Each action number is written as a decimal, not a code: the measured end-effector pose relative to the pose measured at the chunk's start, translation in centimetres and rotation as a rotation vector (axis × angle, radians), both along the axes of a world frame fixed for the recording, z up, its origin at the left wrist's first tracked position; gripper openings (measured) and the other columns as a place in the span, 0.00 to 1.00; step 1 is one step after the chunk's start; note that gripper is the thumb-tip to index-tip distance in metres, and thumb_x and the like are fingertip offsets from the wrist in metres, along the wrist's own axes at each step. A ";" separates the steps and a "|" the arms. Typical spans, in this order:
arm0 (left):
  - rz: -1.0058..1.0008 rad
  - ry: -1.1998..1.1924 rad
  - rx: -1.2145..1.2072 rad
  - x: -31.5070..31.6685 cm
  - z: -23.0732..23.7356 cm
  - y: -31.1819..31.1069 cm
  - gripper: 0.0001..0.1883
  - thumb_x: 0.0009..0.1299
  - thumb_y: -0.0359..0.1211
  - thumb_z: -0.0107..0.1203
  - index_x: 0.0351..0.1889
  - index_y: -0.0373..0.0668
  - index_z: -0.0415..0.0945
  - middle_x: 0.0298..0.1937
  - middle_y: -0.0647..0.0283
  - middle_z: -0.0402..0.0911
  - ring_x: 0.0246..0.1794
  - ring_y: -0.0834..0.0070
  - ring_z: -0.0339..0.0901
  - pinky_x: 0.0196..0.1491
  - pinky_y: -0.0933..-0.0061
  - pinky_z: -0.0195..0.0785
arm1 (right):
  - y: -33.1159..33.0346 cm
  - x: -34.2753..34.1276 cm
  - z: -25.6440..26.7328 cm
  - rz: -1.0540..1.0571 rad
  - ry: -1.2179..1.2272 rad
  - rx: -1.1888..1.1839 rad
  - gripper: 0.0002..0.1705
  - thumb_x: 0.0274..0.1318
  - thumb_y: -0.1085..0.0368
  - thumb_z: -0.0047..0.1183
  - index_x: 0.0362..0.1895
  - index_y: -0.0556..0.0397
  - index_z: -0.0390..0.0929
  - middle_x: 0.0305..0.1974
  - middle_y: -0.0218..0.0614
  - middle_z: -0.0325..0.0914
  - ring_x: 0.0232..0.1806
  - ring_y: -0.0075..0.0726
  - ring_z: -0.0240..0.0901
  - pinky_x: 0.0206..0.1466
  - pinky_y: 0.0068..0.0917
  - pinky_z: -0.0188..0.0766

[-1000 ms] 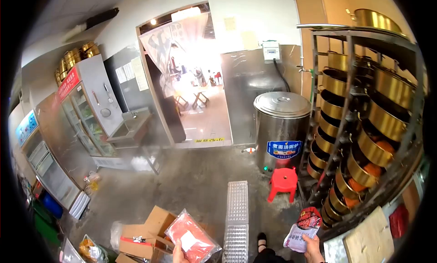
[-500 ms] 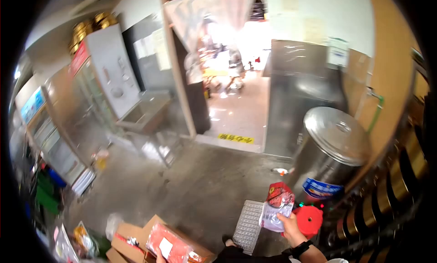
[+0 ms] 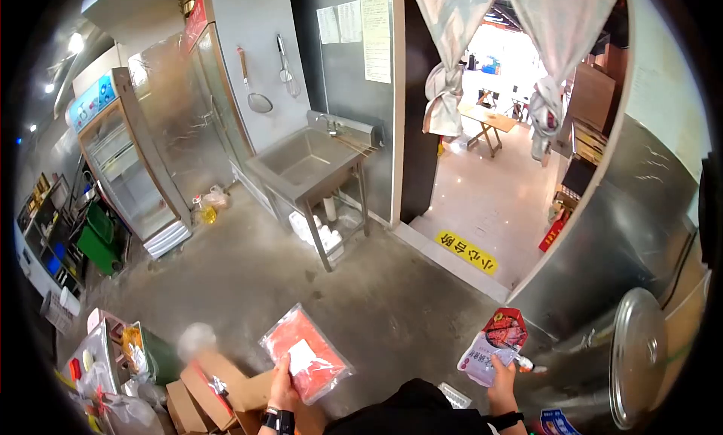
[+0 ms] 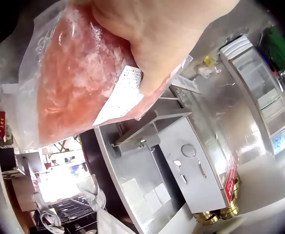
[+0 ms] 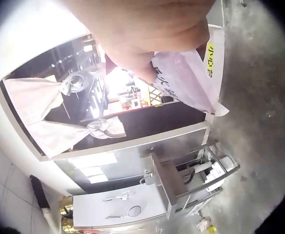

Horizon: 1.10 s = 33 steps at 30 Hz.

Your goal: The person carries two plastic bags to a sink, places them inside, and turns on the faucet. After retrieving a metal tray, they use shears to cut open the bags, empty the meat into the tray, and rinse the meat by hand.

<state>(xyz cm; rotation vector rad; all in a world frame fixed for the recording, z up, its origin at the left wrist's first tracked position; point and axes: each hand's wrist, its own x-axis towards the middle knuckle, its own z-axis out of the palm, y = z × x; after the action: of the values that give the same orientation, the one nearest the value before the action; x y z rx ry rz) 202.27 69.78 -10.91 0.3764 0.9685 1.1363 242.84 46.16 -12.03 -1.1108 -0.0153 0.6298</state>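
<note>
My left hand (image 3: 283,390) grips a clear plastic bag of reddish-pink meat (image 3: 310,355) with a white label, its thumb on the front. In the left wrist view the meat looks flat and frosty inside loose clear film, and the hand (image 4: 157,34) covers one upper corner. My right hand (image 3: 502,382) pinches the lower edge of a red and pale-lilac printed food pouch (image 3: 493,348). The right wrist view shows the pouch's pale part (image 5: 186,78) under the curled fingers. Both packages are held up above the floor, well apart from each other.
Open cardboard boxes (image 3: 218,386) stand at the lower left, beside a table of bagged goods (image 3: 113,390). A steel sink (image 3: 301,164) stands ahead, left of a doorway with a yellow-marked step (image 3: 467,252). A lidded steel boiler (image 3: 636,360) is at the right.
The head view has swung left, so the sink and doorway are larger and the rack of brass pots is out of sight. Both hands keep hold of their packages; the meat bag now shows above the boxes.
</note>
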 end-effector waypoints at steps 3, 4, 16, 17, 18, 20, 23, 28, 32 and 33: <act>0.033 0.050 0.037 5.0 -1.3 8.4 0.14 0.70 0.33 0.56 0.51 0.39 0.72 0.48 0.60 0.80 0.44 0.68 0.79 0.49 0.64 0.75 | 6.9 5.7 -3.8 0.007 -0.029 -0.052 0.19 0.54 0.75 0.52 0.52 0.57 0.71 0.45 0.37 0.77 0.45 0.37 0.77 0.49 0.38 0.74; 0.051 0.075 0.061 7.0 -0.7 10.5 0.14 0.70 0.33 0.56 0.51 0.39 0.72 0.47 0.60 0.80 0.44 0.69 0.79 0.49 0.65 0.75 | 9.0 7.4 -4.8 0.014 -0.035 -0.079 0.19 0.54 0.74 0.52 0.52 0.57 0.71 0.46 0.37 0.77 0.45 0.37 0.77 0.50 0.38 0.74; 0.414 0.210 0.009 14.2 4.4 31.1 0.16 0.72 0.36 0.53 0.53 0.37 0.69 0.48 0.58 0.78 0.45 0.66 0.79 0.47 0.61 0.76 | 54.3 22.0 6.4 0.661 -0.224 -0.066 0.19 0.57 0.71 0.53 0.53 0.61 0.72 0.48 0.38 0.78 0.47 0.32 0.76 0.53 0.31 0.71; 0.406 0.204 0.059 14.4 4.8 32.7 0.16 0.72 0.36 0.53 0.53 0.37 0.69 0.48 0.59 0.78 0.46 0.67 0.79 0.47 0.64 0.75 | 58.3 22.3 7.2 0.716 -0.236 -0.052 0.19 0.57 0.71 0.53 0.54 0.61 0.72 0.49 0.38 0.78 0.48 0.32 0.75 0.53 0.31 0.71; 0.405 0.229 0.102 14.7 5.2 34.4 0.17 0.72 0.37 0.53 0.53 0.37 0.69 0.48 0.60 0.79 0.46 0.69 0.78 0.48 0.67 0.74 | 62.5 22.5 7.7 0.767 -0.249 -0.034 0.19 0.58 0.70 0.53 0.54 0.61 0.71 0.49 0.38 0.78 0.48 0.32 0.75 0.53 0.31 0.71; 0.420 0.281 0.113 14.5 5.3 38.5 0.17 0.72 0.37 0.54 0.52 0.36 0.70 0.48 0.61 0.78 0.46 0.71 0.78 0.50 0.68 0.73 | 70.7 21.9 8.7 0.824 -0.280 0.083 0.21 0.58 0.69 0.54 0.55 0.61 0.71 0.48 0.35 0.77 0.47 0.28 0.74 0.52 0.28 0.71; 0.395 0.326 0.167 14.4 5.5 47.6 0.18 0.71 0.36 0.54 0.55 0.36 0.69 0.49 0.60 0.78 0.48 0.71 0.77 0.51 0.69 0.71 | 83.5 21.0 10.3 0.959 -0.295 0.126 0.19 0.59 0.68 0.53 0.54 0.61 0.72 0.47 0.34 0.78 0.47 0.27 0.74 0.52 0.28 0.70; 0.361 0.417 0.220 14.9 5.3 67.2 0.17 0.71 0.34 0.54 0.54 0.35 0.70 0.48 0.60 0.78 0.45 0.74 0.78 0.48 0.70 0.72 | 105.9 18.4 7.9 1.066 -0.764 0.020 0.19 0.55 0.62 0.55 0.49 0.60 0.75 0.47 0.46 0.78 0.47 0.40 0.76 0.54 0.31 0.69; 0.161 0.454 0.170 17.7 5.9 82.5 0.13 0.70 0.31 0.55 0.49 0.34 0.72 0.42 0.61 0.80 0.39 0.76 0.78 0.41 0.75 0.72 | 118.8 17.0 7.7 0.843 -1.479 -0.209 0.20 0.50 0.61 0.55 0.45 0.61 0.77 0.61 0.66 0.61 0.61 0.64 0.62 0.63 0.44 0.61; 0.114 0.507 0.178 18.2 5.2 85.9 0.13 0.69 0.31 0.56 0.48 0.34 0.73 0.40 0.62 0.80 0.38 0.77 0.78 0.40 0.75 0.72 | 121.3 17.2 7.2 0.811 -1.498 -0.267 0.19 0.50 0.62 0.55 0.44 0.62 0.78 0.62 0.67 0.59 0.62 0.65 0.61 0.64 0.45 0.60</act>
<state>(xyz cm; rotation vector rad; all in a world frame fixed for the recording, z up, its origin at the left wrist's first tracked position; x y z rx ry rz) 220.46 155.73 -5.69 0.7872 1.3456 1.2628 260.08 167.51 -4.86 -1.6122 -1.7722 0.3549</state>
